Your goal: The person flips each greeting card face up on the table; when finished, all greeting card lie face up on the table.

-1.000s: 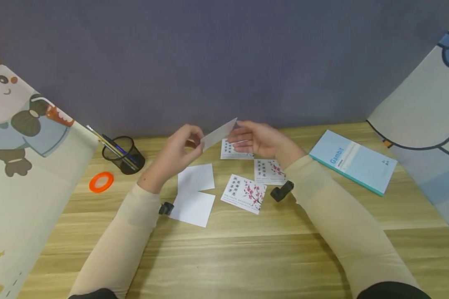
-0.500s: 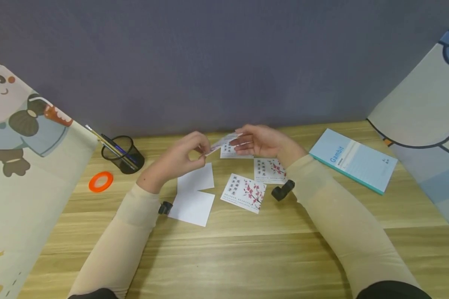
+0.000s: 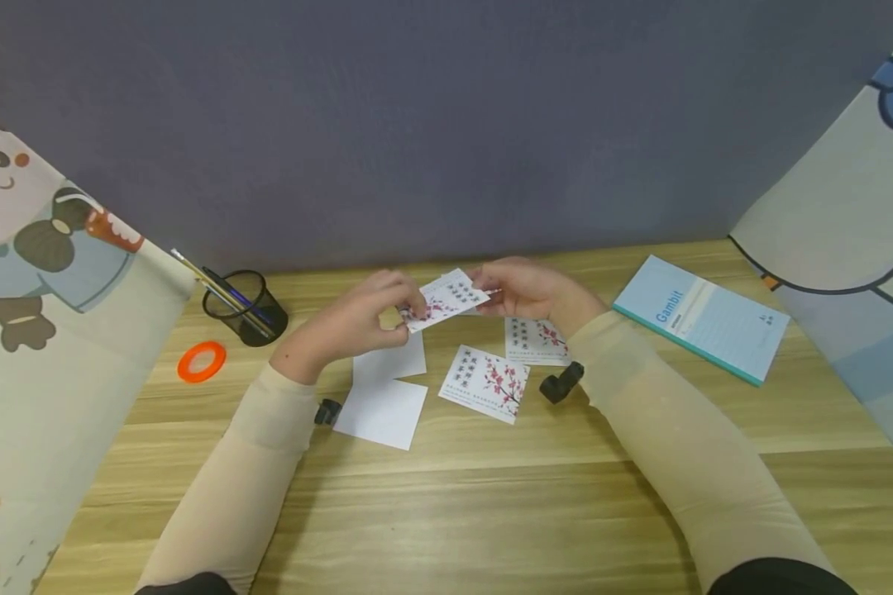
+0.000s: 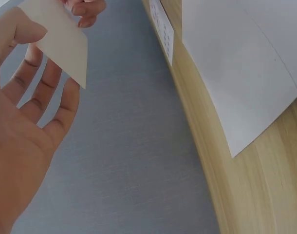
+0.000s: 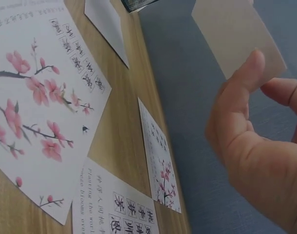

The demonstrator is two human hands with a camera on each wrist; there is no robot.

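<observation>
Both hands hold a printed card (image 3: 457,296) above the far part of the desk. Its face with pink blossoms and dark characters is turned up, upside down in the head view. The left hand (image 3: 353,318) pinches the left end, fingers over the blossoms; the left wrist view shows its thumb against the plain back. At the right corner the right hand (image 3: 532,289) pinches the card between thumb and finger. Below lie two blank white cards (image 3: 381,413) and two blossom cards (image 3: 485,384). Another blossom card (image 5: 158,161), mostly hidden in the head view, shows in the right wrist view.
A black mesh pen holder (image 3: 256,322) with pens and a pencil stands at the back left. An orange tape roll (image 3: 202,361) lies in front of it. A light blue notebook (image 3: 703,321) lies at the right. A grey panel (image 3: 446,132) rises behind the desk.
The held card has turned from its blank side to its printed side and come lower. Both hands have tilted with it, and the right hand now pinches its corner. The other cards have not moved.
</observation>
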